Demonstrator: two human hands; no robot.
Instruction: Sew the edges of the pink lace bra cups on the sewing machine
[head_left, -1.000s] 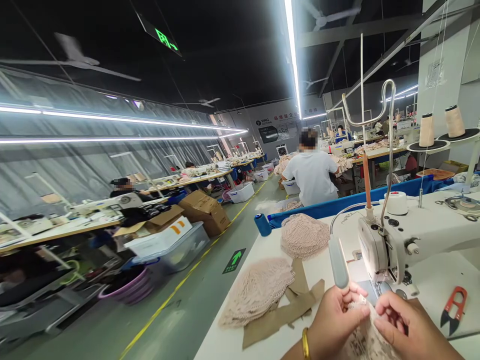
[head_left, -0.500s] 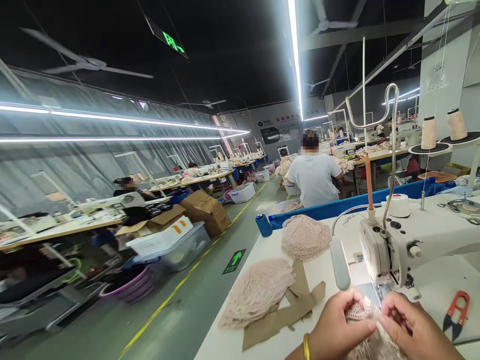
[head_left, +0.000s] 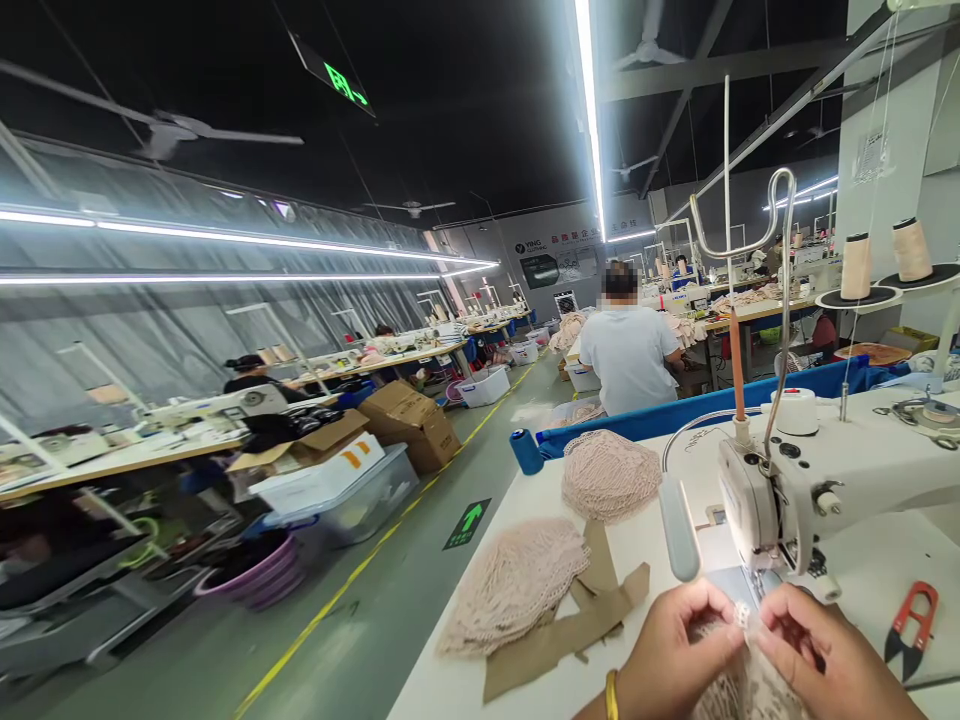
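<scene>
Thumb and fingers of my left hand (head_left: 679, 640) pinch the edge of a beige lace piece (head_left: 750, 680). My right hand (head_left: 814, 640) grips the same lace just beside it, and the two sets of fingertips nearly meet. Both hands are in front of the needle area of a white sewing machine (head_left: 757, 500). Part of the lace hangs below the hands, out of the bottom of the view. To the left lie two stacks of beige lace pieces, a nearer stack (head_left: 517, 585) and a farther stack (head_left: 611, 475), with brown paper strips (head_left: 570, 635) beside the nearer one.
Red-handled thread snips (head_left: 911, 630) lie at the right. A blue thread cone (head_left: 526, 452) stands at the table's far left corner. Beige thread cones (head_left: 856, 268) sit on a stand. A person in a white shirt (head_left: 630, 355) sits ahead; boxes (head_left: 409, 425) line the aisle.
My hands have drawn the lace edge closer together between the fingertips; the loop of trim that stood up there is now smaller. The hands stay in front of the machine.
</scene>
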